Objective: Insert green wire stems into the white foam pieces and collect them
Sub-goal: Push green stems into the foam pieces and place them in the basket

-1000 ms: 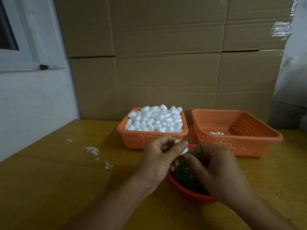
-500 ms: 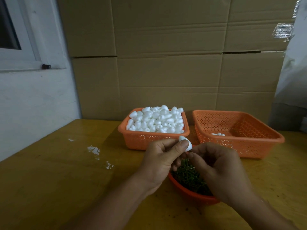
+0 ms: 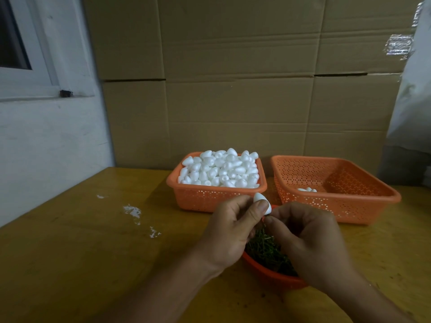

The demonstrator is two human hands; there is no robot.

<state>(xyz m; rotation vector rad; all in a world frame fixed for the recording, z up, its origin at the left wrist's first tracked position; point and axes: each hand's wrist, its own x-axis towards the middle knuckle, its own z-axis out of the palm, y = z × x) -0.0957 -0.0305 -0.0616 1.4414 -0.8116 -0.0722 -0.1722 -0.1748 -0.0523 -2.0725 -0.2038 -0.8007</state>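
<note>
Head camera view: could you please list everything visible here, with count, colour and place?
Perforated plastic basket: one, orange, back centre, heaped with white foam pieces.
Second perforated plastic basket: one, orange, back right, a few white foam pieces inside.
Round plastic bowl: one, orange, under the hands, holding green wire stems.
Wooden table: one, yellow-brown, white flecks at left.
Cardboard boxes: brown, stacked behind.
Left hand: grip on one white foam piece.
Right hand: fingers curled beside that piece.
</note>
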